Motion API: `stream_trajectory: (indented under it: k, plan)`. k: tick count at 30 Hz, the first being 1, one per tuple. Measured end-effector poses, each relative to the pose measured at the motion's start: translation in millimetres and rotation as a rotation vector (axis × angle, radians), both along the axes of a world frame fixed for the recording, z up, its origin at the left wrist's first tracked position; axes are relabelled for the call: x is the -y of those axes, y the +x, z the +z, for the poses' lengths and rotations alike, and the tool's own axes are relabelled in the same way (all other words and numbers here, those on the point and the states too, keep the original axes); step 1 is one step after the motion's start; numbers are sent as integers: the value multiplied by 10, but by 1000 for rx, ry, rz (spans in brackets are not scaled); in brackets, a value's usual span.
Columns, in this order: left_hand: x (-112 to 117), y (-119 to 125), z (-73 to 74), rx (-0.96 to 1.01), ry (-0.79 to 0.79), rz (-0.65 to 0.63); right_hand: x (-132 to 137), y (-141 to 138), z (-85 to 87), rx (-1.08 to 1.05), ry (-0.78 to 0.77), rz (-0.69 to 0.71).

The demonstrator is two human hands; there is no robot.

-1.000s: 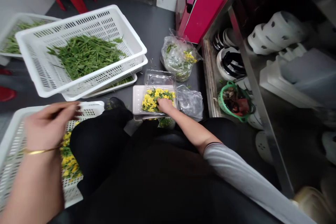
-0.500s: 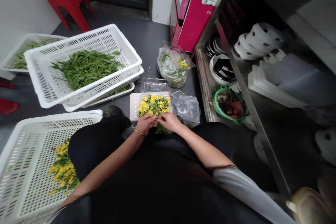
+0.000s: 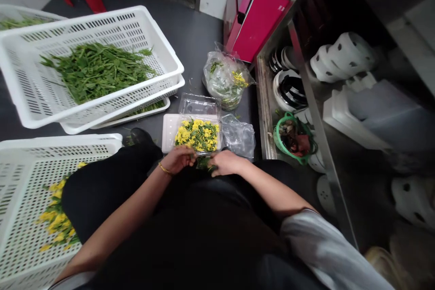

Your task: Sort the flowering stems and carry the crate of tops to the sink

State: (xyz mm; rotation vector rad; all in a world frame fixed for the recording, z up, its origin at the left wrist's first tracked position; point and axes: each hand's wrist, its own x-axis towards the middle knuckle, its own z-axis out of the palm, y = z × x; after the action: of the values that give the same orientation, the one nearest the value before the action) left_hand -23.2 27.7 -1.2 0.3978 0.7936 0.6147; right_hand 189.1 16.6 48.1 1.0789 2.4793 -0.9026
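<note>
My left hand [image 3: 179, 158], with a yellow bangle at the wrist, is closed with curled fingers at the near left corner of a clear plastic box; what it holds, if anything, cannot be made out. My right hand [image 3: 228, 163] is closed too, fingers pointing down beside dark green leaves [image 3: 204, 162] that show between the hands; its grip is too small to make out. Yellow-flowered greens [image 3: 197, 136] fill the box, whose clear lid [image 3: 200, 104] stands open behind. Under the box lies a pale pink tray [image 3: 168, 132].
White baskets [image 3: 136, 18] stacked at left hold leafy greens [image 3: 102, 70]. A nearer basket [image 3: 27, 158] holds yellow-flowered stems [image 3: 57, 217]. Right of the box lie an flattened plastic bag [image 3: 239, 136] and a filled bag [image 3: 226, 79]. A steel shelf [image 3: 326, 163] with a green colander [image 3: 280, 138] borders the right.
My hands, together over the box's near edge before, have moved apart and slightly down, the right one toward the leaves below the box. The view has shifted a little.
</note>
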Motion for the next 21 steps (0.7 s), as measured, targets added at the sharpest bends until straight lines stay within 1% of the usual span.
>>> stream_trajectory:
  k: [1, 2, 4, 6, 7, 9, 12, 14, 18, 21]
  plan:
    - [-48, -23, -2, 7, 25, 49, -114, 8, -17, 72, -25, -49]
    - [-92, -42, -6, 10, 47, 88, -238, -3, -47, 122, -5, -123]
    - [-152, -57, -20, 1, 69, 169, -490, -86, -153, 166, 141, -309]
    - [-166, -32, -37, -28, 53, 254, -701, -225, -307, 230, 273, -448]
    - [-158, -8, -44, -51, 40, 290, -779, -297, -393, 278, 293, -481]
    - [-126, 48, -57, -96, 19, 323, -871, -412, -554, 348, 265, -499]
    - [-72, 118, -79, -133, 28, 300, -873, -453, -701, 366, 221, -563]
    - [-49, 144, -102, -166, 37, 282, -814, -408, -709, 353, 205, -640]
    - [-25, 184, -160, -223, 27, 285, -593, -303, -572, 256, 206, -759]
    - [-4, 233, -193, -234, 4, 272, -341, -304, -447, 165, 215, -786]
